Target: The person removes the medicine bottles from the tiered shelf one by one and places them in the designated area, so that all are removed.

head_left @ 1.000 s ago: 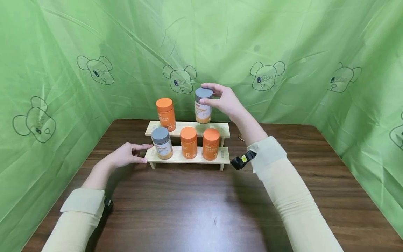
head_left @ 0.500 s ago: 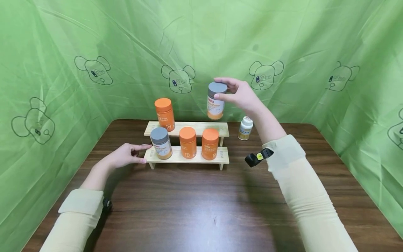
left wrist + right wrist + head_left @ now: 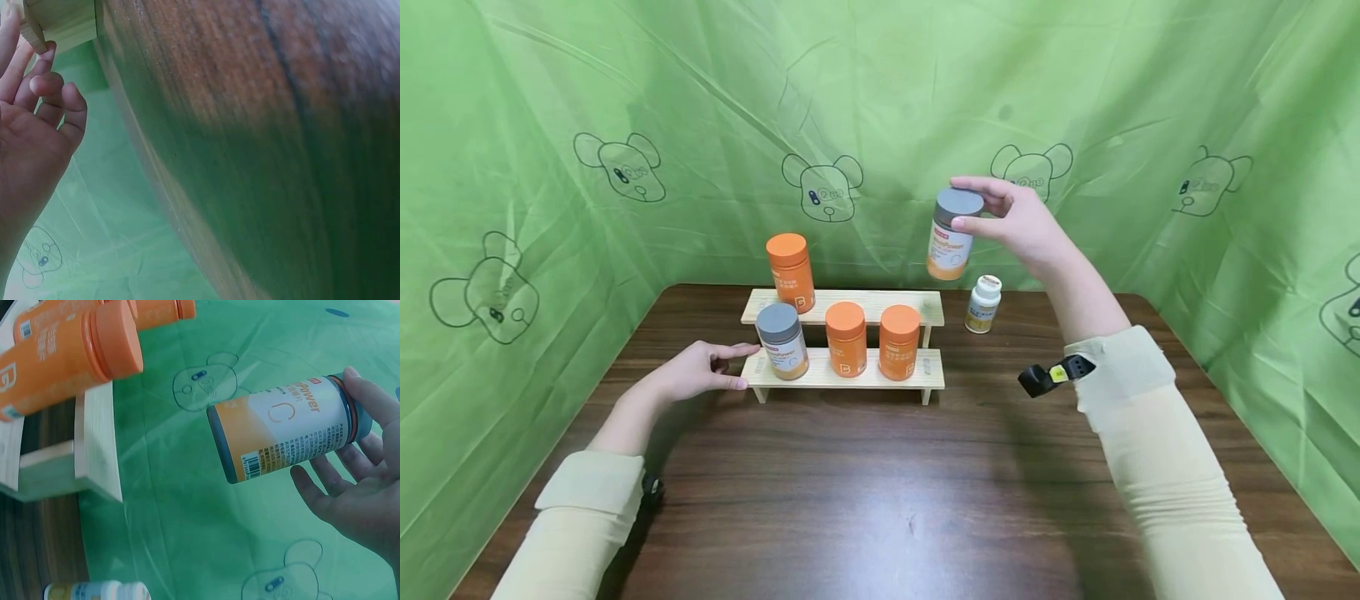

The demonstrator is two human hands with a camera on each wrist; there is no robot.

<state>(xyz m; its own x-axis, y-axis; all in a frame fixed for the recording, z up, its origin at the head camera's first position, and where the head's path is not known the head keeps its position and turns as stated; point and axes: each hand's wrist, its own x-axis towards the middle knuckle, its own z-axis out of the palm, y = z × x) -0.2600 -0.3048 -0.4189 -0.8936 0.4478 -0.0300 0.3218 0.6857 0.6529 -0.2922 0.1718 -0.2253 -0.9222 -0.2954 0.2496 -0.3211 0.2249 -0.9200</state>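
My right hand (image 3: 1026, 225) holds a supplement bottle (image 3: 950, 242) by its grey lid, thumb in front and fingers behind. Raised off the stand, it hangs slightly tilted, right of the upper tier; the right wrist view shows the bottle (image 3: 284, 428) from the side. At the left end of the two-tier wooden stand (image 3: 917, 310), my left hand (image 3: 696, 371) pinches the lower board between thumb and index finger. On that lower tier stand another grey-lidded bottle (image 3: 782, 342) and two orange bottles (image 3: 846, 342). One orange bottle (image 3: 792, 275) occupies the upper tier's left side.
A small white-capped bottle (image 3: 982, 305) stands on the dark wooden table (image 3: 850, 500), right of the stand and below the raised bottle. Green cloth (image 3: 722, 100) printed with bear heads walls in the back and both sides.
The right hand has carried the grey-lidded bottle rightward and slightly up, away from above the upper tier. This uncovered the small white-capped bottle. The left hand stays at the stand's end.
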